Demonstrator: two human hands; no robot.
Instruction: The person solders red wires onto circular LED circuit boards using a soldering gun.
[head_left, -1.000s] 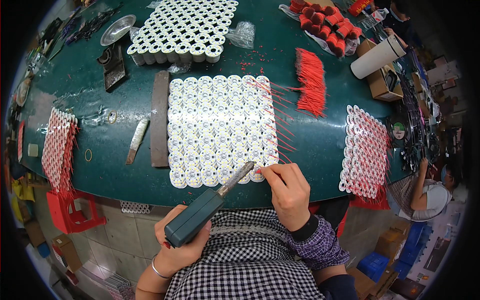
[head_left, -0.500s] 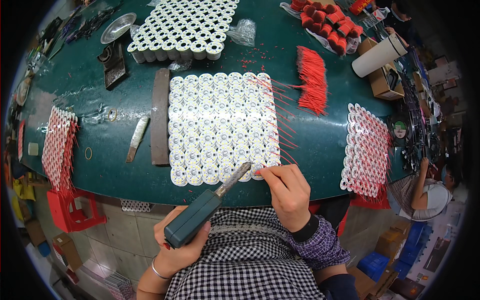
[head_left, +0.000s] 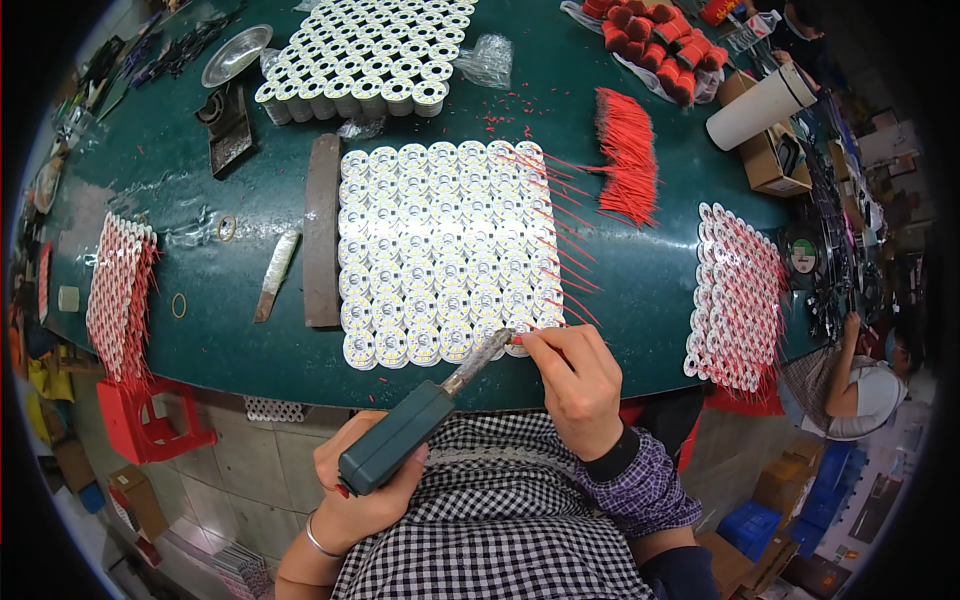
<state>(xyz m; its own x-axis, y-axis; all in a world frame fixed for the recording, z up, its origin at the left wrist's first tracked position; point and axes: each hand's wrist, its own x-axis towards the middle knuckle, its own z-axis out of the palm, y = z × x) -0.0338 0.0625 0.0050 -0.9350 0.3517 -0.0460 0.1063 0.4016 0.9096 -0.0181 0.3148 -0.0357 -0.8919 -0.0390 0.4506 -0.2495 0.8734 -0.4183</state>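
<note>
Over on the wide dark green table [head_left: 230,335], I see a near-square panel of round white circuit boards [head_left: 430,250], a thick stack of white ring-shaped boards [head_left: 365,57] beyond it and a flat brown bar [head_left: 321,230] along its left edge. A soldering iron with a dark green handle [head_left: 410,425] points at the panel's near right corner, its grip wrapped in the left hand [head_left: 370,495], while at that corner the right hand [head_left: 582,385] pinches a thin red wire [head_left: 518,340] between thumb and forefinger, beside the iron's tip.
</note>
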